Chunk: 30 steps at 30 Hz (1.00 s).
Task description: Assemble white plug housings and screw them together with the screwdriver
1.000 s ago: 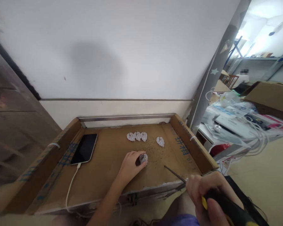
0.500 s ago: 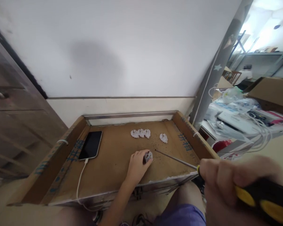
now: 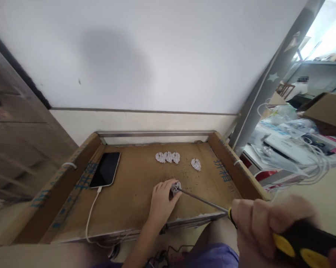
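Observation:
Near the middle of the cardboard-covered tray, my left hand [image 3: 162, 199] grips a small grey and clear plastic part [image 3: 176, 187] with its fingers closed around it. My right hand [image 3: 264, 219] is wrapped round the black and yellow handle of a long screwdriver [image 3: 204, 201]. The shaft points left, and its tip meets the plastic part beside my left thumb. Three similar clear plastic pieces with metal pins [image 3: 168, 156] lie in a row behind my left hand. Another clear piece [image 3: 196, 163] rests on its own farther right.
A phone [image 3: 105, 169] with a white cable [image 3: 92, 216] lies at the tray's left. Cardboard-lined sides [image 3: 237, 163] border the tray, and a white wall [image 3: 156, 56] rises behind it. At right, a cluttered table [image 3: 282, 149] holds bags and cables; a person [image 3: 300, 88] sits beyond.
The screwdriver tip has moved left from above the cardboard onto the plastic part in my left hand. My view has shifted slightly; the left hand still holds the part.

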{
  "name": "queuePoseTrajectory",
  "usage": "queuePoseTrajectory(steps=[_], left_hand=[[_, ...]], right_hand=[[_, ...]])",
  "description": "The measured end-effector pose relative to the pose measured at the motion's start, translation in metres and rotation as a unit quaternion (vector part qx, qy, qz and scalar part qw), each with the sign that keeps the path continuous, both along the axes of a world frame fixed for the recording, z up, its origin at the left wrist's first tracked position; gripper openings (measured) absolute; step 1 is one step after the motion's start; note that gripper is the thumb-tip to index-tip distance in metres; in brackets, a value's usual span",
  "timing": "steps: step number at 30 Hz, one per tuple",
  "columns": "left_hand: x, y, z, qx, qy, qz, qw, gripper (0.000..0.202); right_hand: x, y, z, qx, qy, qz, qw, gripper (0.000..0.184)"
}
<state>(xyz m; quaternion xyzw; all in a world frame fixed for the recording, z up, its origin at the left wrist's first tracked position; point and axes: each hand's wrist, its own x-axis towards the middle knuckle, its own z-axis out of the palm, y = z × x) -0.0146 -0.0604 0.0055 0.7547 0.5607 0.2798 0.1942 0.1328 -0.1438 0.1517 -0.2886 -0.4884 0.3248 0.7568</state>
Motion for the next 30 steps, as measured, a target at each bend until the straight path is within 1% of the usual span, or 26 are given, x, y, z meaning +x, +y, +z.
queuePoseTrajectory(steps=[2,5,10,13,15,17,18,19,20,21,23,24,25,27,28,30], left_hand=[[0.000,-0.002,0.000,0.014,0.002,-0.001,1.000,0.027],[0.000,-0.003,-0.001,0.017,0.006,0.000,1.000,0.027],[-0.001,0.000,0.000,-0.001,0.014,-0.008,1.000,0.028],[-0.001,0.001,0.001,-0.013,0.015,-0.009,1.000,0.028],[-0.001,0.001,0.003,-0.021,0.018,-0.007,1.000,0.029],[-0.001,0.002,0.005,-0.029,0.024,-0.008,0.999,0.029],[-0.001,0.003,0.007,-0.034,0.028,-0.009,0.999,0.029],[-0.001,0.004,0.009,-0.040,0.031,-0.011,0.999,0.028],[-0.002,0.006,0.010,-0.047,0.034,-0.014,0.998,0.028],[-0.002,0.007,0.012,-0.055,0.035,-0.018,0.998,0.028],[-0.002,0.009,0.013,-0.071,0.034,-0.024,0.997,0.029],[-0.002,0.010,0.014,-0.077,0.034,-0.027,0.996,0.029],[-0.003,0.011,0.013,-0.080,0.033,-0.029,0.996,0.029],[-0.002,0.011,0.012,-0.078,0.031,-0.030,0.996,0.030],[-0.002,0.011,0.011,-0.075,0.028,-0.031,0.996,0.032],[-0.002,0.011,0.011,-0.073,0.024,-0.038,0.996,0.035]], right_hand=[[-0.005,0.004,0.000,0.006,0.006,0.003,1.000,0.030],[-0.010,0.014,0.002,-0.009,0.023,0.016,1.000,0.023],[-0.008,0.024,0.004,-0.008,0.038,0.042,0.998,0.025],[-0.008,0.031,0.009,-0.010,0.035,0.038,0.999,0.026],[-0.007,0.040,0.013,-0.013,0.025,0.037,0.999,0.026],[-0.003,0.055,0.017,-0.036,0.001,0.034,0.999,0.024],[0.000,0.063,0.020,-0.052,-0.032,0.022,0.998,0.022],[0.005,0.072,0.023,-0.066,-0.086,-0.001,0.994,0.020],[0.011,0.080,0.028,-0.073,-0.164,-0.038,0.983,0.019],[0.016,0.087,0.034,-0.064,-0.262,-0.090,0.959,0.021],[0.026,0.094,0.048,-0.040,-0.420,-0.192,0.886,0.029],[0.029,0.095,0.057,-0.024,-0.480,-0.221,0.849,0.034],[0.031,0.095,0.066,-0.011,-0.535,-0.227,0.814,0.037],[0.031,0.091,0.084,0.013,-0.647,-0.199,0.736,0.036],[0.030,0.089,0.092,0.021,-0.700,-0.185,0.690,0.035],[0.028,0.087,0.107,0.034,-0.777,-0.187,0.600,0.038]])
